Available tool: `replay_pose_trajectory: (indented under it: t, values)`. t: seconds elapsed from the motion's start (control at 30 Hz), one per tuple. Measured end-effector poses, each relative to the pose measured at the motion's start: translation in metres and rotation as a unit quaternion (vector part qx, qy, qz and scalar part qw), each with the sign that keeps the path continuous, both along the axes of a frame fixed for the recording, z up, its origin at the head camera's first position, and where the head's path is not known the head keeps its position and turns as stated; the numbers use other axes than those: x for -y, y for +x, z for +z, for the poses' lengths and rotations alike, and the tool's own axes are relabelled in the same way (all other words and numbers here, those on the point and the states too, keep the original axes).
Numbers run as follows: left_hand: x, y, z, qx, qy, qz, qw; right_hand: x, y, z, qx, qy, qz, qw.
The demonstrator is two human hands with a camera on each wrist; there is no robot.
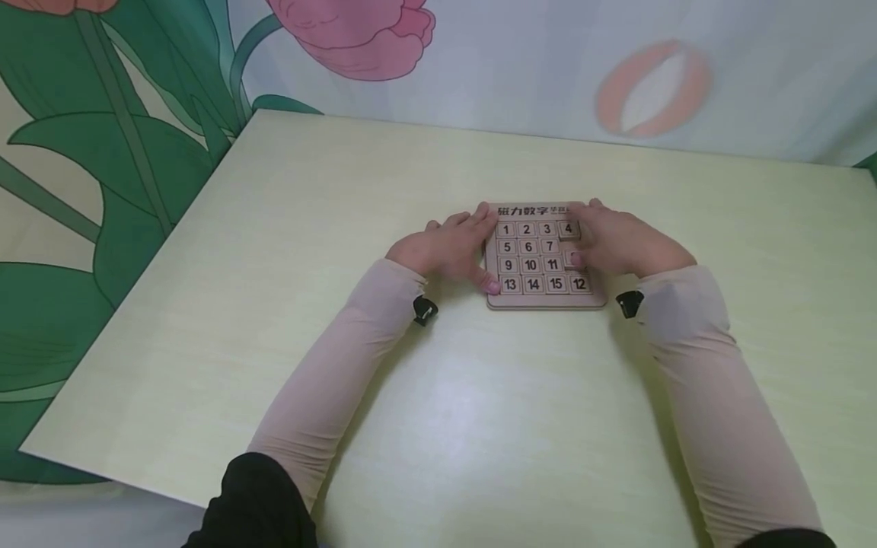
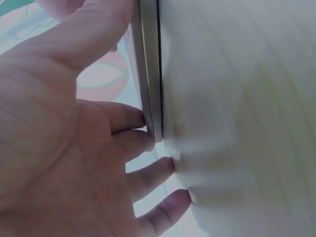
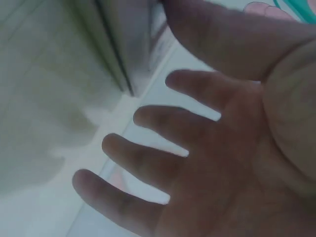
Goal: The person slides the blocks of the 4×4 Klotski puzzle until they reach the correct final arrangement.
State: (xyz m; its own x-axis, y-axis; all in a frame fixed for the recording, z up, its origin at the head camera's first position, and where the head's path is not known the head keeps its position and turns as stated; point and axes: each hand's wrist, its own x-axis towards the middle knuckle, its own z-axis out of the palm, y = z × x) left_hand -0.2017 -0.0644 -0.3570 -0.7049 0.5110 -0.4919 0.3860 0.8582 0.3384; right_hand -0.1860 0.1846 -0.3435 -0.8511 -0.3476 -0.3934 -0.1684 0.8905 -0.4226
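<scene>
A pale pink sliding number puzzle [image 1: 541, 301] lies flat on the table, with black numbers on square tiles and a printed title along its far edge. My left hand [image 1: 452, 247] holds its left side, thumb at the near left and fingertips against the far left edge. At the right, the thumb of my right hand [image 1: 613, 236] presses a tile [image 1: 570, 261] beside 11, whose number it covers. A gap shows between that tile and the 4. In the right wrist view the other fingers [image 3: 158, 118] are spread and fairly straight.
The light wood-patterned table [image 1: 384, 411] stretches around the puzzle, its left edge running diagonally. Behind it hangs a pale backdrop [image 1: 521, 84] with printed flowers, and large green leaves [image 1: 137, 167] are printed at the left. Black wrist-worn devices [image 1: 425, 310] sit at both cuffs.
</scene>
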Motion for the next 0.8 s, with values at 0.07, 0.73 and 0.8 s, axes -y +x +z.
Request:
replay_pose_trajectory:
  t: [0.07, 0.73, 0.8]
  values:
    - [0.001, 0.0, 0.0, 0.0, -0.001, 0.0, 1.0, 0.0, -0.001, -0.003, -0.023, 0.013, -0.005, 0.9996]
    - [0.003, 0.002, 0.0, -0.002, 0.005, -0.003, 1.0, -0.016, 0.003, -0.002, 0.103, -0.022, 0.007, 0.9944]
    - [0.003, 0.002, 0.001, -0.003, 0.004, -0.003, 1.0, -0.015, 0.003, -0.001, 0.092, -0.013, 0.012, 0.9956]
